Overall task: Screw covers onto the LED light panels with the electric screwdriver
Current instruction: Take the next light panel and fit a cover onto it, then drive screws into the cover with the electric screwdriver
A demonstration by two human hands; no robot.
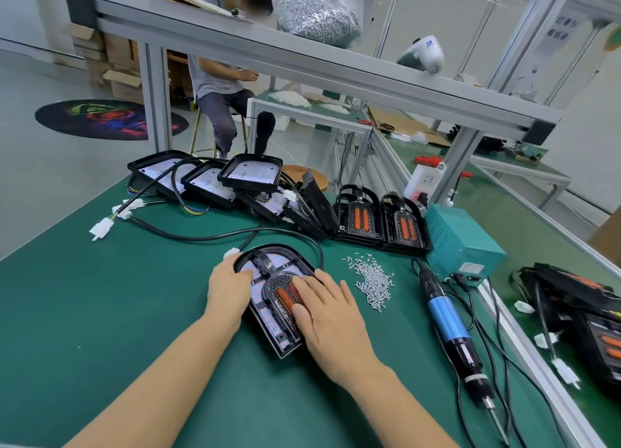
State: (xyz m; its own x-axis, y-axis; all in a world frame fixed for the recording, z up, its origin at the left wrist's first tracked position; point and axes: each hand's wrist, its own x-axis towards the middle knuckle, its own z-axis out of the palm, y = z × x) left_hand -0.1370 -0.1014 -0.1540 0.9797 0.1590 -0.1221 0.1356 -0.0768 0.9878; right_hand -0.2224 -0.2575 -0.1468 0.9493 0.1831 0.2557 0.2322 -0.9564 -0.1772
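Note:
A black D-shaped LED light panel [265,316] lies on the green mat in front of me, its clear cover [284,279] with two orange strips seated on top. My left hand [228,289] grips the panel's left edge. My right hand [331,316] lies flat on the cover and right side, fingers spread, pressing down. A loose pile of small silver screws [373,279] sits just right of the panel. The electric screwdriver [450,323], blue and black, lies untouched on the mat further right, tip toward me.
Several uncovered panels [248,174] with cables are stacked at the back, beside two covered panels [383,219]. A teal power supply box [460,239] stands right. More panels [591,316] lie beyond the rail. A bag of screws [316,11] rests overhead. A person sits behind.

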